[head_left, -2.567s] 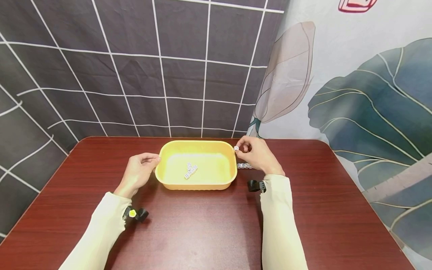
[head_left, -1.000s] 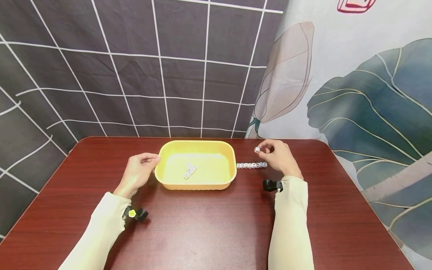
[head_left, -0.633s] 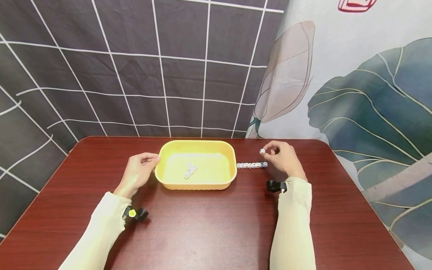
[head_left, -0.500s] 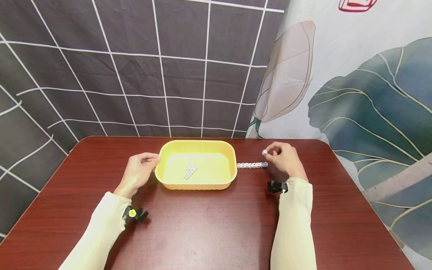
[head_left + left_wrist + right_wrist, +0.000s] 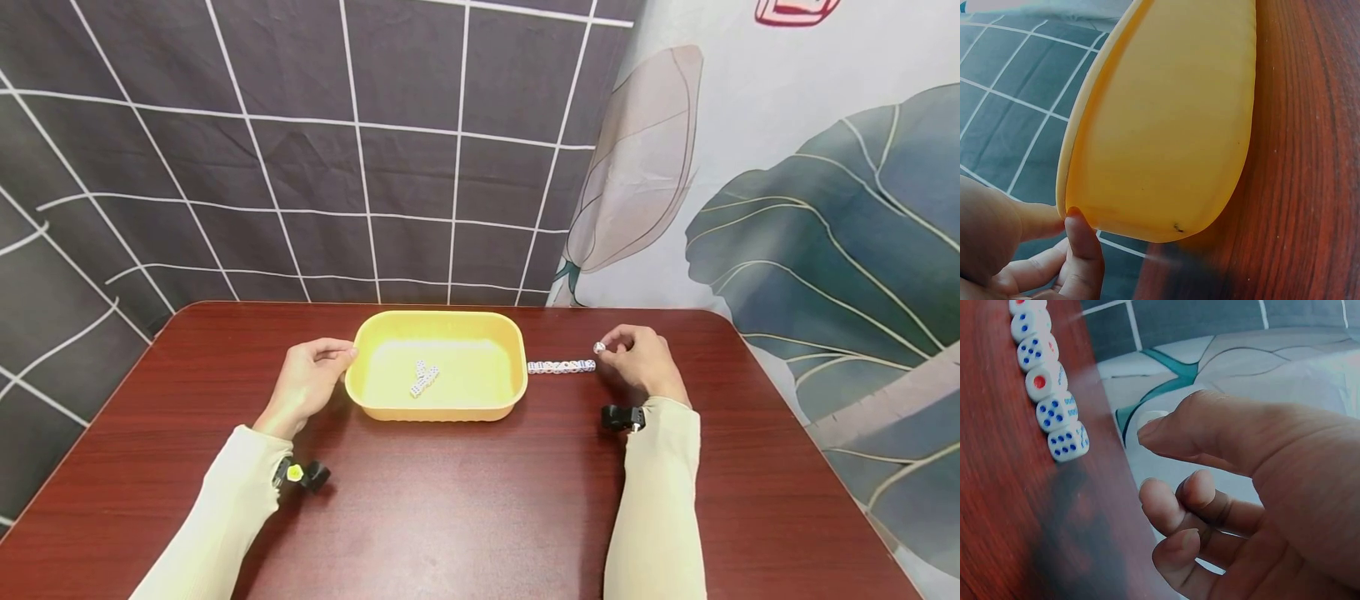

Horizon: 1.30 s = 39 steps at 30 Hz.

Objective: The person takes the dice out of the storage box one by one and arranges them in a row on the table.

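With thumb and finger, my left hand (image 5: 303, 385) pinches the left rim of a yellow plastic basin (image 5: 435, 414); the left wrist view shows the thumb on the outer side of the wall (image 5: 1166, 125). My right hand (image 5: 643, 363) pinches one white die (image 5: 599, 347) just above the right end of a straight row of dice (image 5: 561, 367). In the right wrist view that row (image 5: 1054, 414) shows blue and red pips, and the thumb mostly hides the held die. Several more dice (image 5: 423, 380) lie together on the basin floor.
The row runs along the reddish-brown table (image 5: 450, 500) from the basin's right side. Behind the table's far edge hangs a dark grid-patterned cloth (image 5: 300, 167), with a leaf-patterned cloth (image 5: 810, 233) to its right. A small black camera sits on each wrist.
My right hand has carried the die from the basin's right rim to the right, then lowered it toward the row's right end. My left hand and the basin have stayed put.
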Tool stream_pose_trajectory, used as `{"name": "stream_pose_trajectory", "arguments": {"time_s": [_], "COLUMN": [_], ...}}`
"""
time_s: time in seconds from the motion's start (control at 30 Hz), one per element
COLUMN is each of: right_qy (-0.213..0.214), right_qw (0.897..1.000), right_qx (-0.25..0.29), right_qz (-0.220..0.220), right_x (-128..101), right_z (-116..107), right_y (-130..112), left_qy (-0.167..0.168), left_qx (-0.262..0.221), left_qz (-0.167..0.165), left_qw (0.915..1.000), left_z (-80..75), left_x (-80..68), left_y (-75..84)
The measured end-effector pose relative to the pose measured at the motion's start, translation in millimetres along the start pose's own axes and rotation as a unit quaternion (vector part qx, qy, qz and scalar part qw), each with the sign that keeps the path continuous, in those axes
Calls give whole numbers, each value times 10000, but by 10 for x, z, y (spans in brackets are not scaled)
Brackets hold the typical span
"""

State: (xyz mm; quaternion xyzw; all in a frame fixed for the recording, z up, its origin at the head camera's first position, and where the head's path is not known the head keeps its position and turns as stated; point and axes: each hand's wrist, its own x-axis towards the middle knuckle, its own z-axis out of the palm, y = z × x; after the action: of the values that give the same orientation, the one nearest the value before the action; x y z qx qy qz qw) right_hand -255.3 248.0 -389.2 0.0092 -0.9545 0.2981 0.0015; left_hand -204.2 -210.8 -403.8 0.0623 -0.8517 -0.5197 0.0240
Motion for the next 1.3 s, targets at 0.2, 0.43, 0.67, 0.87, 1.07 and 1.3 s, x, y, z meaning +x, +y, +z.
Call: {"name": "stream_pose_trajectory", "arguments": {"time_s": [0.2,0.43,0.67,0.87,1.07,1.3], "right_qy": [-152,-299,-454,-632,-624,-719], "right_qw": [9997,9991,9983,9974,9977,9972], "right_qx": [7,-65,-242,-181,-171,-105], "right_qz": [186,280,278,291,178,185], "right_x": [-7,27,46,48,71,75], "right_z": [5,44,82,103,115,121], "right_y": [52,118,166,182,183,186], "left_qy": [-12,8,31,8,16,4], "left_qx": [-22,-32,-26,-69,-69,-25], "left_qz": [-16,-18,12,40,56,27], "left_qw": [10000,10000,10000,10000,10000,10000], "left_z": [2,-1,-4,4,6,2], "left_x": [-5,-8,-8,-11,-9,-8], "left_y": [6,3,-2,3,8,5]}}
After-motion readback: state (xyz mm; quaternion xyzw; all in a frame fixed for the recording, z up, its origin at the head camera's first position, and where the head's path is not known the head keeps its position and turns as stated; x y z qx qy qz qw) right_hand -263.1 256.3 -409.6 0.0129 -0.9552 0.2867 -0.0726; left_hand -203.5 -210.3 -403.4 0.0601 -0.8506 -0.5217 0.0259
